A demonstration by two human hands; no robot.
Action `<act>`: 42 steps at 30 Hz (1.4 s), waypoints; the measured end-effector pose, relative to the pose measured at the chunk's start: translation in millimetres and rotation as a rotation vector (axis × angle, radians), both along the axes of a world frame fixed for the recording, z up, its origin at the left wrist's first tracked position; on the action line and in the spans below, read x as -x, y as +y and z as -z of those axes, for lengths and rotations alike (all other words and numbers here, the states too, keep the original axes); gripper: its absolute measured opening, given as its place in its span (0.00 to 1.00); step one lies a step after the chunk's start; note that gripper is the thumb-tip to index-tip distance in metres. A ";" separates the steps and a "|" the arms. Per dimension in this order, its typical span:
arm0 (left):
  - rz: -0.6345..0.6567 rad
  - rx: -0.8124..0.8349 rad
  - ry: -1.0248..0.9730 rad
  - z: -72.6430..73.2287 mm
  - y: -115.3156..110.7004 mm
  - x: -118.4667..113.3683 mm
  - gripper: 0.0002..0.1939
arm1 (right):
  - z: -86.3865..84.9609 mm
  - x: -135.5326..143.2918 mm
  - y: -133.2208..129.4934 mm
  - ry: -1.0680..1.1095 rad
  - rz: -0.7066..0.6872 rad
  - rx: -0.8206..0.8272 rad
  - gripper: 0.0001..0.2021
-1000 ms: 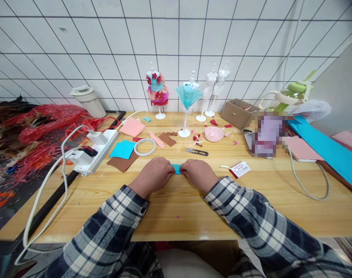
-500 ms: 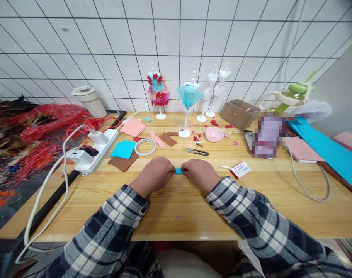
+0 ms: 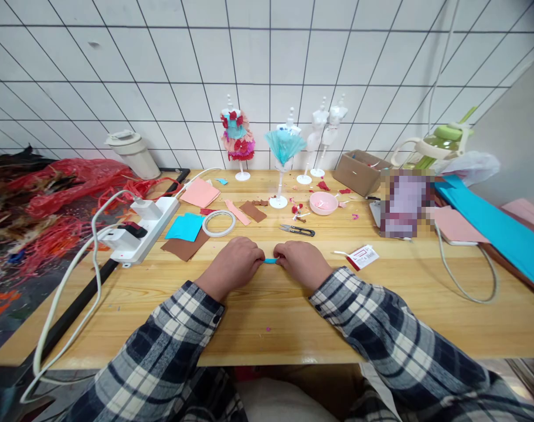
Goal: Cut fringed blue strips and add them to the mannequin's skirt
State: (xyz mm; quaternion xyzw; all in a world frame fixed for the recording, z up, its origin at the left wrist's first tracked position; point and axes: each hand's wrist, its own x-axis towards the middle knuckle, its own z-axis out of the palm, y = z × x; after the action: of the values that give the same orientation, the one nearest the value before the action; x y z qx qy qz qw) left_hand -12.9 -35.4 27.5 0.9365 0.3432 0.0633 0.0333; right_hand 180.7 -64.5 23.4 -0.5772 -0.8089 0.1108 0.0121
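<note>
- Blue paper [image 3: 270,261]: narrow, bridging the gap within the grip.
- Left hand [image 3: 238,262], right hand [image 3: 302,262]: pinched on its opposite ends, probably to keep it taut.
- Snips [image 3: 297,230]: just beyond the grip, apparently for easy reach.

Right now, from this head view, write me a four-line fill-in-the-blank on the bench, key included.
1. The left hand and right hand hold a small ____ piece between them.
2. The tape roll lies to the ____ of the snips.
3. The all-white mannequins number ____.
4. The bowl is coloured ____.

Key: blue; left; two; pink.
</note>
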 end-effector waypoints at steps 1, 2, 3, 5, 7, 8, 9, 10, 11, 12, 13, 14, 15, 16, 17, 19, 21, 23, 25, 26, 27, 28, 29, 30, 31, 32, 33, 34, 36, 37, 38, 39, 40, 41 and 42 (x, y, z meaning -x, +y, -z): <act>-0.003 -0.004 0.010 -0.5 -0.2 0.3 0.10 | -0.1 -0.3 0.1 -0.003 0.012 -0.001 0.10; -0.004 -0.008 0.015 -1.0 -0.4 0.6 0.10 | -0.2 -0.5 0.1 -0.007 0.020 -0.002 0.10; -0.003 -0.013 0.016 -1.6 -0.7 1.0 0.10 | -0.3 -0.8 0.1 -0.014 0.026 -0.004 0.10; -0.012 -0.020 0.015 -2.4 -0.8 1.7 0.09 | -0.4 -1.0 -0.2 -0.027 0.022 -0.008 0.10; -0.031 -0.023 0.012 -2.6 -0.2 2.6 0.09 | 0.4 -0.8 -0.7 -0.032 0.004 -0.009 0.11; -0.037 -0.020 0.010 -2.5 0.5 3.2 0.09 | 1.2 -0.4 -1.0 -0.033 -0.004 -0.008 0.11; -0.040 -0.013 0.008 -2.4 1.2 3.9 0.09 | 2.2 0.1 -1.4 -0.034 -0.010 -0.007 0.11; -0.038 -0.005 0.007 -2.3 2.0 4.8 0.10 | 3.2 0.7 -1.8 -0.036 -0.016 -0.013 0.11; -0.035 0.001 0.004 -2.5 2.7 5.8 0.10 | 4.2 1.5 -2.4 -0.040 -0.020 -0.025 0.11; -0.033 -0.003 -0.005 -3.1 3.1 6.9 0.11 | 4.9 2.4 -3.1 -0.044 -0.026 -0.041 0.11; -0.035 -0.018 -0.021 -4.2 3.0 8.0 0.11 | 5.1 3.4 -3.9 -0.051 -0.033 -0.060 0.12; -0.038 -0.043 -0.044 -5.6 2.4 9.0 0.11 | 4.9 4.6 -4.8 -0.058 -0.040 -0.077 0.13; -0.039 -0.073 -0.072 -7.3 1.4 9.6 0.12 | 4.0 5.9 -6.0 -0.066 -0.044 -0.093 0.13; -0.036 -0.101 -0.100 -9.0 0.0 9.9 0.15 | 2.6 7.3 -7.3 -0.075 -0.044 -0.105 0.14; -0.027 -0.124 -0.121 -10.5 -1.7 9.8 0.17 | 0.7 8.7 -8.7 -0.084 -0.043 -0.113 0.14; -0.002 -0.146 -0.132 -12.2 -5.2 8.4 0.17 | -3.8 11.1 -11.8 -0.096 -0.048 -0.130 0.15; 0.011 -0.164 -0.113 -11.9 -7.8 6.2 0.14 | -8.3 12.8 -14.8 -0.099 -0.064 -0.147 0.15; 0.005 -0.187 -0.094 -10.6 -9.2 4.3 0.11 | -11.6 13.4 -17.0 -0.100 -0.081 -0.154 0.13; -0.004 -0.206 -0.091 -9.6 -9.9 3.1 0.10 | -13.4 13.4 -18.3 -0.103 -0.096 -0.147 0.13; -0.007 -0.210 -0.092 -9.3 -10.3 2.6 0.10 | -13.7 13.3 -18.5 -0.101 -0.102 -0.144 0.12; -0.008 -0.212 -0.093 -9.1 -10.6 2.3 0.10 | -13.7 13.1 -18.7 -0.097 -0.108 -0.144 0.12; -0.008 -0.213 -0.095 -9.1 -11.0 1.9 0.09 | -13.5 13.0 -18.7 -0.091 -0.115 -0.147 0.12; -0.008 -0.213 -0.096 -9.0 -11.5 1.4 0.09 | -13.1 12.9 -18.6 -0.084 -0.119 -0.154 0.13; -0.008 -0.212 -0.096 -8.9 -11.8 0.9 0.08 | -12.6 13.1 -18.6 -0.077 -0.122 -0.161 0.13; -0.006 -0.211 -0.095 -8.7 -12.2 0.4 0.08 | -12.0 13.4 -18.6 -0.072 -0.123 -0.165 0.13; -0.005 -0.210 -0.096 -8.5 -12.4 -0.2 0.07 | -11.4 14.0 -18.8 -0.069 -0.120 -0.167 0.14; -0.005 -0.208 -0.099 -8.2 -12.6 -0.7 0.07 | -10.8 14.8 -19.1 -0.067 -0.119 -0.166 0.14; -0.006 -0.205 -0.104 -7.7 -12.7 -1.2 0.08 | -10.2 15.7 -19.3 -0.065 -0.118 -0.164 0.15; -0.009 -0.197 -0.117 -6.6 -12.5 -1.9 0.08 | -9.2 16.6 -19.3 -0.056 -0.120 -0.150 0.15; -0.009 -0.191 -0.121 -5.9 -12.2 -2.0 0.08 | -8.9 15.9 -18.6 -0.044 -0.124 -0.137 0.16; -0.007 -0.184 -0.123 -5.2 -11.7 -1.8 0.09 | -8.8 13.7 -16.9 -0.029 -0.128 -0.121 0.16; -0.004 -0.175 -0.121 -4.5 -11.1 -1.5 0.09 | -8.6 9.9 -14.1 -0.015 -0.125 -0.106 0.16; -0.001 -0.164 -0.118 -3.8 -10.3 -0.9 0.09 | -8.5 4.3 -10.0 -0.005 -0.109 -0.095 0.17; 0.002 -0.149 -0.115 -3.3 -9.4 -0.1 0.10 | -8.3 -3.0 -4.7 -0.002 -0.084 -0.092 0.17; 0.004 -0.132 -0.114 -3.0 -8.4 0.8 0.10 | -7.8 -11.6 1.6 -0.006 -0.034 -0.103 0.17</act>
State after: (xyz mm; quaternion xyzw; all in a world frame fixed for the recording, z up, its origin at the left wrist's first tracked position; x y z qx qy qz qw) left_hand -13.6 -43.8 30.5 0.9323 0.3340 0.1388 -0.0089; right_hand 192.2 -62.8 31.1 -0.5624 -0.8233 0.0674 0.0374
